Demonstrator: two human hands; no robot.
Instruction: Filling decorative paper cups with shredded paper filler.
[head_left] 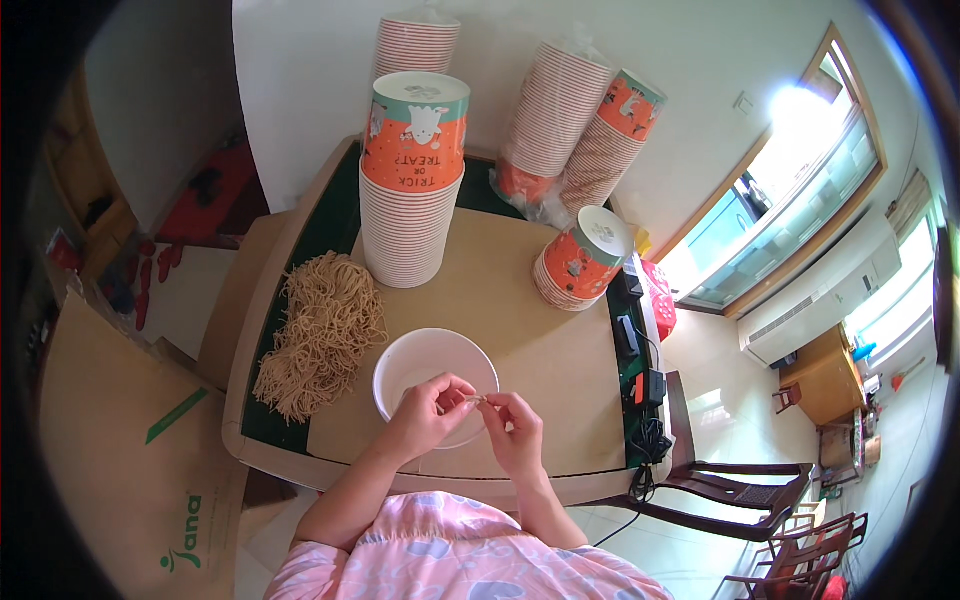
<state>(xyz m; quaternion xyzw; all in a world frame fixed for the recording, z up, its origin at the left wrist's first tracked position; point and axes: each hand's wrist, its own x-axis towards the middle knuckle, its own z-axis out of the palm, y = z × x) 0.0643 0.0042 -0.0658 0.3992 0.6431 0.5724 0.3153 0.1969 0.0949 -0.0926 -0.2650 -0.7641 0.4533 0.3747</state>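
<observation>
Left hand (430, 412), right hand (513, 430) pinched closed on strand (477, 399), ends indistinct; bucket (408, 362) below, partly hidden; string pile (325, 330) ten o'clock.

With the white, round, open-topped bucket (405, 362) as clock centre, the brown-covered bench (560, 385) offers a wide bare strip around three o'clock, ending at the black plastic power adapter (655, 387). A narrower lane runs toward one, between the tall stack of orange-and-white paper buckets (412, 215) at twelve and the short orange-and-teal nested stack (580, 265) at half past one. The heap of tangled beige string (325, 335) crowds nine to ten; the left hand (430, 412) and right hand (515, 432) block the bucket's mouth at six and four
</observation>
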